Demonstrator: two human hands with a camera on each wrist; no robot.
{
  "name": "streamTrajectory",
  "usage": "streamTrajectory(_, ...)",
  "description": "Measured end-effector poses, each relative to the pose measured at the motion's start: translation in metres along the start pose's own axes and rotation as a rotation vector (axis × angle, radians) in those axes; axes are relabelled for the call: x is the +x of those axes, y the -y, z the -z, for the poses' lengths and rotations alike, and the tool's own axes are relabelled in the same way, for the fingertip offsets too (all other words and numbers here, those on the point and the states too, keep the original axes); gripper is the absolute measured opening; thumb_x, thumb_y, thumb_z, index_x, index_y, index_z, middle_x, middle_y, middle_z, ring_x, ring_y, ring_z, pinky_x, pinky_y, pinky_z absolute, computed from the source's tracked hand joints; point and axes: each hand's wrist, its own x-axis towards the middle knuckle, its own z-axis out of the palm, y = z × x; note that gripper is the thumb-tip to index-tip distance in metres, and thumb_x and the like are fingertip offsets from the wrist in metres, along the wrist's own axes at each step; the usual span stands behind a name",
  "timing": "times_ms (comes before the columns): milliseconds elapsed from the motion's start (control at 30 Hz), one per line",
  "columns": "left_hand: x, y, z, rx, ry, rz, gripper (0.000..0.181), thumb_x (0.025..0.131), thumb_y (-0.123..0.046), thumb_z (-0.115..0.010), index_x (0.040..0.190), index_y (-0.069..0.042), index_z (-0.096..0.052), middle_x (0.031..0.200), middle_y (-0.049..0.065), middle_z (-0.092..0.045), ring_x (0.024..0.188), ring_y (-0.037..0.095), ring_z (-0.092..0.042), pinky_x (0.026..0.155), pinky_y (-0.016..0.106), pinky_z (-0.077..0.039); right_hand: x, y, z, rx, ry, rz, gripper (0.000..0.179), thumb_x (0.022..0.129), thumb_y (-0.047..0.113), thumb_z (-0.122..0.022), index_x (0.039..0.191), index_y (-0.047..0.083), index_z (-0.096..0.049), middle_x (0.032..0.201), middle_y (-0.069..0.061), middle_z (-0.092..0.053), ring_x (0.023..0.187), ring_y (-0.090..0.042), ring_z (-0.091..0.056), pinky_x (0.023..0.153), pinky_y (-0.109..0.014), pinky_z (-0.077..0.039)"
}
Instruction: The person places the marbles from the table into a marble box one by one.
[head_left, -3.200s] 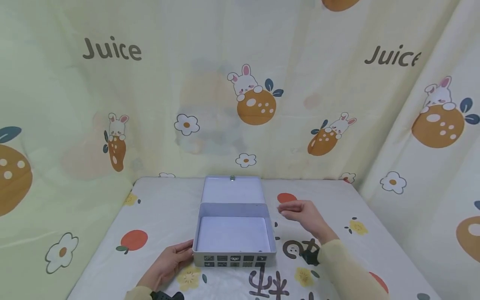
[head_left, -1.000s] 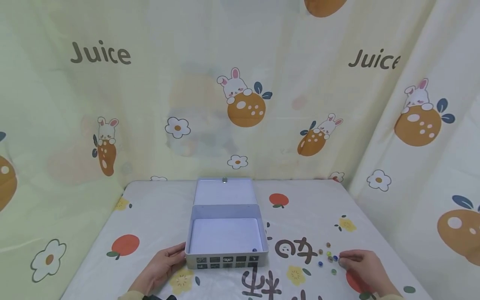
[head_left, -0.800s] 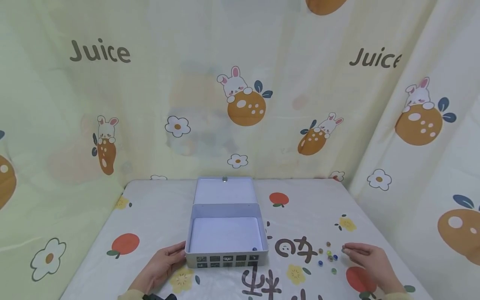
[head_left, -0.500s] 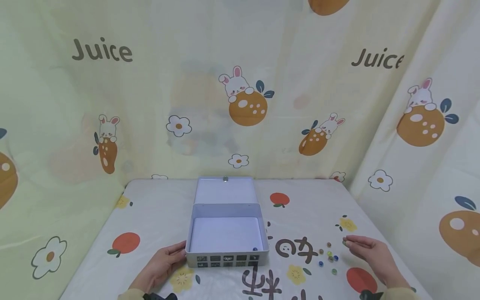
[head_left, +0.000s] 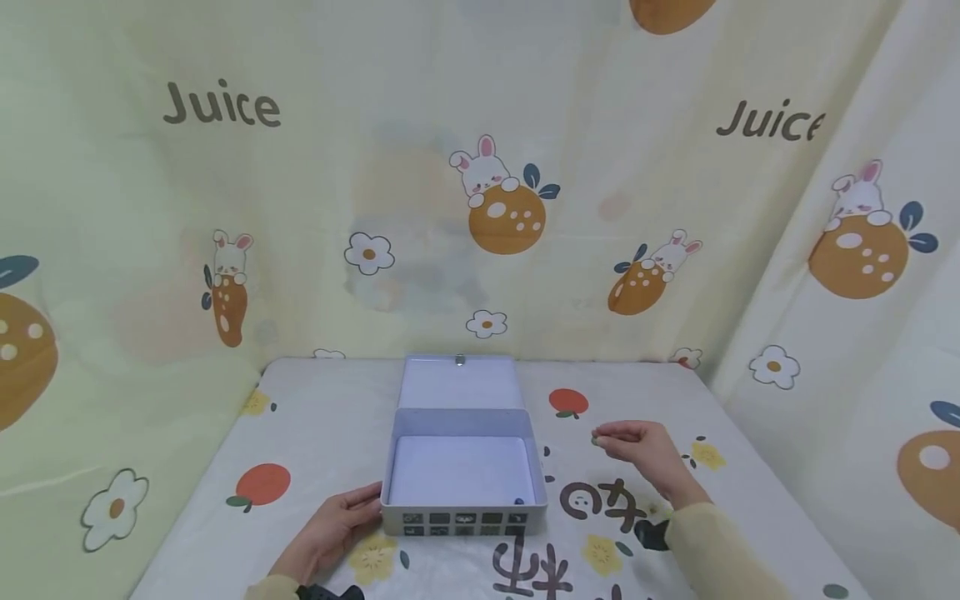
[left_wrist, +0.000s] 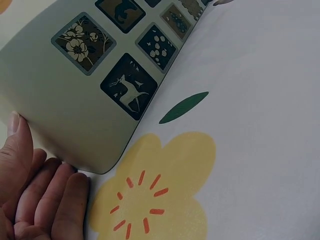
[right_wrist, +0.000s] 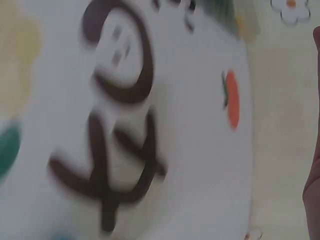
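A shallow white tin box lies with its lid folded back behind it. Inside, by the front right corner, sits a dark blue marble. Against the box's left side rest the fingers of my left hand; the left wrist view has the thumb touching the box wall near its bottom corner. My right hand, raised over the table to the right of the box, pinches a small greenish marble between thumb and fingertips. Only a strip of that hand shows in the right wrist view.
The right forearm and sleeve cover most of the spot where loose marbles lay. A cloth printed with fruit, flowers and brown characters covers the table. Printed curtains hang behind and at both sides.
My right hand has picked a marble from the loose ones at the right and carried it up and left toward the box. The left hand stays at the box.
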Motion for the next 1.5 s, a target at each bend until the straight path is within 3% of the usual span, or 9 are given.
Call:
streamTrajectory(167,0.002,0.003,-0.003,-0.011,0.007,0.004,0.063,0.097,-0.017,-0.069,0.15,0.005,-0.043,0.158,0.027,-0.038,0.147,0.043,-0.039,0.117,0.051,-0.045,0.021,0.035,-0.037,-0.012,0.068,0.086,0.033,0.094,0.022,-0.076,0.12,0.002,-0.074,0.114,-0.011,-0.078,0.105,-0.021,-0.074,0.098,-0.039,-0.062)
streamTrajectory(333,0.002,0.004,-0.004,-0.02,0.034,-0.006,0.065,0.097,-0.018,-0.07,0.151,0.006,-0.042,0.157,0.027,-0.039,0.147,0.043,-0.04,0.116,0.049,-0.046,0.032,0.056,-0.065,-0.006,0.111,0.141,0.025,0.093,0.014,-0.075,0.114,0.0,-0.076,0.108,-0.013,-0.078,0.097,-0.019,-0.075,0.091,-0.038,-0.065)
streamTrajectory(500,0.002,0.005,-0.004,-0.024,0.042,-0.014,0.065,0.097,-0.017,-0.07,0.15,0.006,-0.042,0.156,0.028,-0.04,0.145,0.042,-0.043,0.115,0.049,-0.048,0.037,0.064,-0.084,-0.009,0.127,0.124,0.021,0.092,0.012,-0.076,0.111,0.003,-0.078,0.106,-0.012,-0.079,0.095,-0.021,-0.076,0.086,-0.035,-0.066)
streamTrajectory(733,0.003,0.005,-0.005,-0.027,0.042,-0.017,0.063,0.098,-0.016,-0.069,0.15,0.007,-0.042,0.155,0.028,-0.041,0.144,0.041,-0.045,0.114,0.048,-0.049,0.038,0.072,-0.098,-0.052,0.112,0.088,0.017,0.091,0.015,-0.078,0.107,0.014,-0.081,0.104,-0.004,-0.08,0.097,-0.02,-0.076,0.091,-0.036,-0.065)
streamTrajectory(1000,0.004,0.007,-0.002,-0.032,0.032,-0.018,0.063,0.097,-0.015,-0.069,0.15,0.007,-0.043,0.155,0.028,-0.041,0.144,0.042,-0.044,0.114,0.048,-0.049,0.038,0.075,-0.102,-0.043,0.103,0.066,0.018,0.091,0.014,-0.077,0.109,0.015,-0.08,0.104,-0.002,-0.08,0.098,-0.018,-0.076,0.095,-0.039,-0.063)
streamTrajectory(1200,0.004,0.007,0.0,-0.028,0.032,-0.01,0.064,0.097,-0.017,-0.07,0.15,0.006,-0.043,0.155,0.027,-0.042,0.144,0.041,-0.045,0.113,0.047,-0.05,0.036,0.074,-0.096,-0.042,0.113,0.09,0.024,0.093,0.014,-0.076,0.115,0.008,-0.078,0.107,-0.007,-0.079,0.099,-0.019,-0.076,0.094,-0.039,-0.064)
streamTrajectory(1333,0.003,0.006,0.001,-0.022,0.018,0.0,0.063,0.097,-0.017,-0.07,0.15,0.005,-0.044,0.154,0.026,-0.043,0.144,0.04,-0.046,0.113,0.047,-0.051,0.032,0.066,-0.082,-0.043,0.107,0.124,0.025,0.093,0.013,-0.075,0.116,0.004,-0.077,0.109,-0.011,-0.079,0.099,-0.021,-0.076,0.092,-0.039,-0.064)
streamTrajectory(1500,0.003,0.002,0.002,-0.007,0.005,0.004,0.061,0.098,-0.015,-0.068,0.15,0.004,-0.044,0.154,0.025,-0.045,0.144,0.04,-0.046,0.113,0.048,-0.05,0.025,0.043,-0.046,-0.085,0.063,0.089,0.029,0.095,0.02,-0.074,0.121,0.007,-0.075,0.116,-0.009,-0.077,0.105,-0.02,-0.073,0.1,-0.044,-0.061)
